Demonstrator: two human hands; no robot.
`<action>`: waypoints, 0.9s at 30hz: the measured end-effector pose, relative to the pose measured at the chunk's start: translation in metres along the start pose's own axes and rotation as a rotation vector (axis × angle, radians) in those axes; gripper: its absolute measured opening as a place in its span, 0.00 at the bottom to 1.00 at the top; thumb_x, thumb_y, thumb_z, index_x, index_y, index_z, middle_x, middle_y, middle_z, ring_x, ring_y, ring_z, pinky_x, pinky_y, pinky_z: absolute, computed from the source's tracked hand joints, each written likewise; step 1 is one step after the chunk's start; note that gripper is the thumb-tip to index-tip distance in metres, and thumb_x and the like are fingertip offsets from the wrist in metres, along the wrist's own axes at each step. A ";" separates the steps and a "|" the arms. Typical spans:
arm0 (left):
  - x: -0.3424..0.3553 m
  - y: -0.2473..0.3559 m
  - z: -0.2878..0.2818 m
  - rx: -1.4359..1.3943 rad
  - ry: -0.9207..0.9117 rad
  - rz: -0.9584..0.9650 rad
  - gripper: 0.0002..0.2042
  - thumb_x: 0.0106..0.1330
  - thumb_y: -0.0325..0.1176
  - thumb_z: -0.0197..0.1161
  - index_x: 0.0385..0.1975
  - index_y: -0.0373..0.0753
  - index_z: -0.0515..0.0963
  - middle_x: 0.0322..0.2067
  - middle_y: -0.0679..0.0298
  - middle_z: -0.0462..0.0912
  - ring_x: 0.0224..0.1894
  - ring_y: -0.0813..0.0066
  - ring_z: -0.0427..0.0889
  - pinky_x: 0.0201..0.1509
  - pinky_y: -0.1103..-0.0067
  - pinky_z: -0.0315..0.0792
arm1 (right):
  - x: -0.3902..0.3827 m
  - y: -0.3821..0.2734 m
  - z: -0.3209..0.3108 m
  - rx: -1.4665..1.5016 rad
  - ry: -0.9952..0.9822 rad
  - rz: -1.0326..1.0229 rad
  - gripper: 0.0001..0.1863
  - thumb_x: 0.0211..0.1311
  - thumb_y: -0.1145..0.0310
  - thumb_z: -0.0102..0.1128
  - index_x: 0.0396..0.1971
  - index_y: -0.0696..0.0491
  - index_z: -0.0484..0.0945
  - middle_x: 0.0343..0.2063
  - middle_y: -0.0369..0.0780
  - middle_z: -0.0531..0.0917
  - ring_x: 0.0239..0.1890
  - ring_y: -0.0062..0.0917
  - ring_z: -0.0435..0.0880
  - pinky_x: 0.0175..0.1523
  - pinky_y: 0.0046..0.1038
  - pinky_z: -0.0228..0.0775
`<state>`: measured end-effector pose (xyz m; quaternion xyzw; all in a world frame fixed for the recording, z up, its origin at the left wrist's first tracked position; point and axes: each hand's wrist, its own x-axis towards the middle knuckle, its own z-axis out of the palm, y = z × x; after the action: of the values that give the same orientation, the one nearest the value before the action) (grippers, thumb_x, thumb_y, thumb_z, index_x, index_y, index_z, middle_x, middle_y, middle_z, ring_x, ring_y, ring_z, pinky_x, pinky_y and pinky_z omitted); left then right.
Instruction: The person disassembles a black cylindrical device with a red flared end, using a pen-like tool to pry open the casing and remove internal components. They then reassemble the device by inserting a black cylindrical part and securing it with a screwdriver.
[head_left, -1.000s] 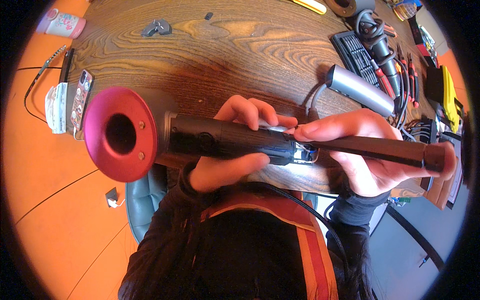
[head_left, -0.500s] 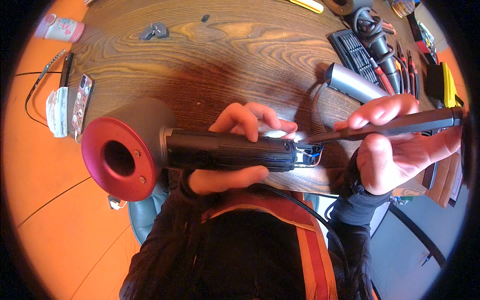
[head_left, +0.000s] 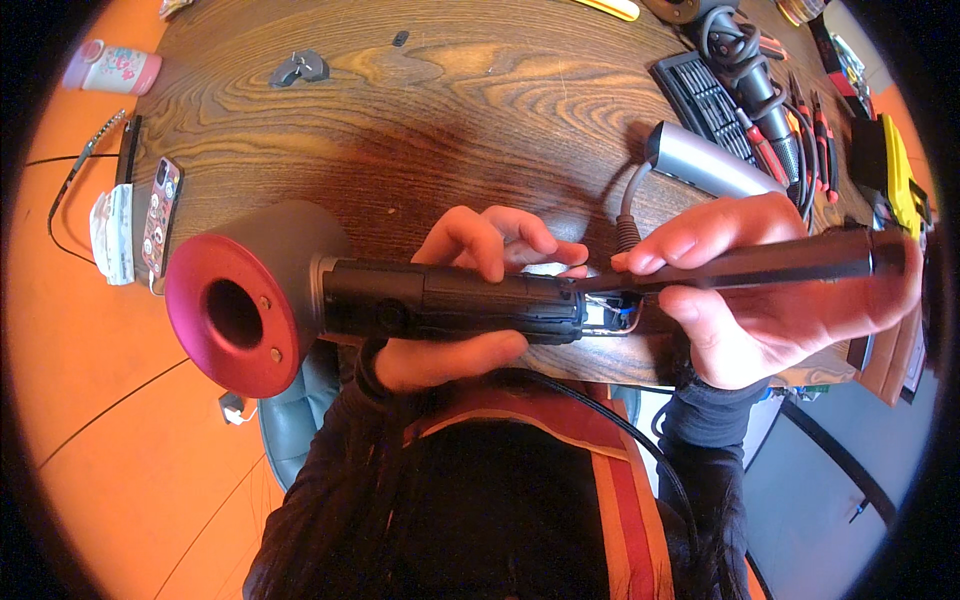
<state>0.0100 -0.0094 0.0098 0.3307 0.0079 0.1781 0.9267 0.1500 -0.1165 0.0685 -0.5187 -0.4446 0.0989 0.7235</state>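
So, the hair dryer (head_left: pixel 375 298) is lying sideways in the left hand (head_left: pixel 430 364), thumb along the near side of the black handle and fingers curled over the far side, so that hand is basically clamped around it. The head, grey with a pinkish-red ring (head_left: pixel 185 320), sticks out to the left of that hand, its round hole facing roughly toward the wearer. To the right of the same hand the handle end is open, with thin wires (head_left: pixel 624 312) showing. The right hand (head_left: pixel 765 325) has a dark pen-shaped tool (head_left: pixel 770 263) pinched between thumb and fingers, narrow end pointing at that opening; can't tell if the tip is actually touching anything. Just beyond the right hand there's a silver-grey cylinder (head_left: pixel 715 162) on the wooden table (head_left: pixel 420 130), then a black bit case (head_left: pixel 703 108) and a red-handled screwdriver (head_left: pixel 765 150) further out. Well past the left hand sits a dark curved piece (head_left: pixel 300 68), and off to its left, a phone (head_left: pixel 160 215) in a sticker-covered case.
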 end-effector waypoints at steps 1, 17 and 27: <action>0.000 0.000 0.000 -0.003 0.001 -0.001 0.19 0.46 0.20 0.63 0.34 0.40 0.60 0.46 0.55 0.62 0.59 0.57 0.61 0.61 0.58 0.58 | 0.001 0.000 -0.002 0.006 -0.057 0.004 0.38 0.43 0.81 0.64 0.48 0.39 0.50 0.24 0.47 0.75 0.22 0.33 0.78 0.28 0.33 0.78; 0.001 -0.001 -0.004 0.105 0.036 0.003 0.18 0.47 0.19 0.61 0.33 0.41 0.59 0.43 0.57 0.65 0.55 0.60 0.67 0.59 0.62 0.62 | 0.003 -0.010 -0.017 0.027 -0.410 0.070 0.16 0.49 0.79 0.59 0.35 0.47 0.65 0.30 0.52 0.75 0.31 0.40 0.78 0.40 0.42 0.72; 0.003 -0.007 -0.005 -0.017 0.139 -0.026 0.19 0.48 0.23 0.63 0.35 0.42 0.60 0.38 0.60 0.68 0.52 0.60 0.69 0.56 0.64 0.65 | 0.004 -0.015 -0.018 0.308 -0.477 0.139 0.25 0.55 0.81 0.51 0.43 0.30 0.62 0.37 0.56 0.73 0.38 0.46 0.78 0.48 0.53 0.68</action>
<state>0.0144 -0.0104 0.0015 0.3094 0.0752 0.1884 0.9290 0.1614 -0.1326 0.0820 -0.3940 -0.5455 0.3336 0.6602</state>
